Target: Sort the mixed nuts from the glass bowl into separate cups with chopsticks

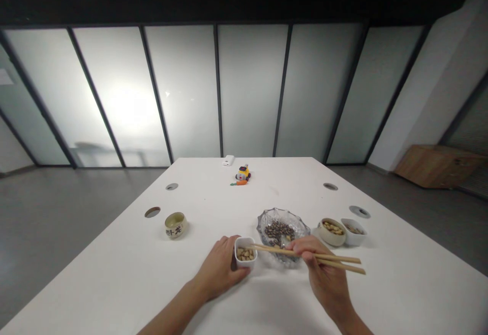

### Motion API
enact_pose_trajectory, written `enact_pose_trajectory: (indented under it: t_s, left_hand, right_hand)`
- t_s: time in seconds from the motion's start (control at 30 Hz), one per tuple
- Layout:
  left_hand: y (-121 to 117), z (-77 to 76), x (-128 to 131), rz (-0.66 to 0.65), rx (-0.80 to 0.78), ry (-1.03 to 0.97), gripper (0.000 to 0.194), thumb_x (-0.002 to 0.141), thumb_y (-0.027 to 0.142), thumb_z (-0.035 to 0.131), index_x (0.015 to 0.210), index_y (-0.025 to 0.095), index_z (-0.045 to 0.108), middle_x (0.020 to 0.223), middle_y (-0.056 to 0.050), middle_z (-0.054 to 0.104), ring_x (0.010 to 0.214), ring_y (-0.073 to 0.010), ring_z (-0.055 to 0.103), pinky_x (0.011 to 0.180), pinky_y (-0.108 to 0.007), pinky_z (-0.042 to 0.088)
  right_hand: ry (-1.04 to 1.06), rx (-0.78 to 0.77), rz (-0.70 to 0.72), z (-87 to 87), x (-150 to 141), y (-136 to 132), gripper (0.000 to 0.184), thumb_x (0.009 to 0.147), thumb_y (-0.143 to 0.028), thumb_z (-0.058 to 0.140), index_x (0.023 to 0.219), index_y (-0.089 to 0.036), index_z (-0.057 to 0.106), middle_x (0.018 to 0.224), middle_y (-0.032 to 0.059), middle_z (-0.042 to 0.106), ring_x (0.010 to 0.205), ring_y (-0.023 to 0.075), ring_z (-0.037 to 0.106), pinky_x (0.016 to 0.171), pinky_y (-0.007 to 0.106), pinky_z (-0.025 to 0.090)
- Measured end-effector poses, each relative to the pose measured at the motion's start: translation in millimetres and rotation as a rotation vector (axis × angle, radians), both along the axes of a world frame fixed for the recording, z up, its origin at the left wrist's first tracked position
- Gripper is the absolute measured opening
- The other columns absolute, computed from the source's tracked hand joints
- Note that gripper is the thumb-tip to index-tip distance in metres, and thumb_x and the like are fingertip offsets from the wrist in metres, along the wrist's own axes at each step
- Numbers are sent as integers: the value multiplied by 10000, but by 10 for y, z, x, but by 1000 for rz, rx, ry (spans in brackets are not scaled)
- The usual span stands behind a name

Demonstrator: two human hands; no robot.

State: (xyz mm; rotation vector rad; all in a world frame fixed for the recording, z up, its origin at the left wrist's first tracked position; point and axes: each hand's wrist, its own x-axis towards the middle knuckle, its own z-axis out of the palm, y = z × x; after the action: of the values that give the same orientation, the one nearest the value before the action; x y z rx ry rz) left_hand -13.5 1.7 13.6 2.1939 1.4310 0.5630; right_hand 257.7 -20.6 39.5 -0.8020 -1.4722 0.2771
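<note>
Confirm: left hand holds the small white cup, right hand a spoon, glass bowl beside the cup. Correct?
Not a spoon: the head view shows the right hand holding a pair of chopsticks. The rest stands: left hand on the small white cup, glass bowl beside it.

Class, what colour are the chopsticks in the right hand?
The chopsticks are pale yellowish-brown, best seen in the head view.
</note>
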Motion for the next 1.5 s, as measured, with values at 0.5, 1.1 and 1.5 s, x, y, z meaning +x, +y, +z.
enact_pose_trajectory:
  t_s: [0.5,1.1,1.5]
  left_hand:
    - [16,-14,-18,-2,-29,-26,572,821,303,801,1353,219,607,1277,-109,695,1210,-324,604,1071,-424,459]
    - [12,-2,-19,9,-35,-29,571,823,303,806,1351,211,612,1285,-121,686,1225,-332,605,1096,-437,453]
    - [24,-22,-24,3,-28,-52,577,818,308,811,1356,207,629,1291,-119,701,1218,-340,610,1089,-431,458]
  right_hand:
    - [-485,50,-309,14,516,214,465,1110,-528,513,763,-260,669,723,23,720,665,205,696,650,332,550]
    - [-482,77,-295,50,530,173,408,1113,-478,535,807,-266,702,783,20,772,703,203,738,665,320,564]
    - [-499,50,-258,90,521,168,454,1119,-470,535,739,-245,643,691,-3,691,622,165,673,617,285,520]
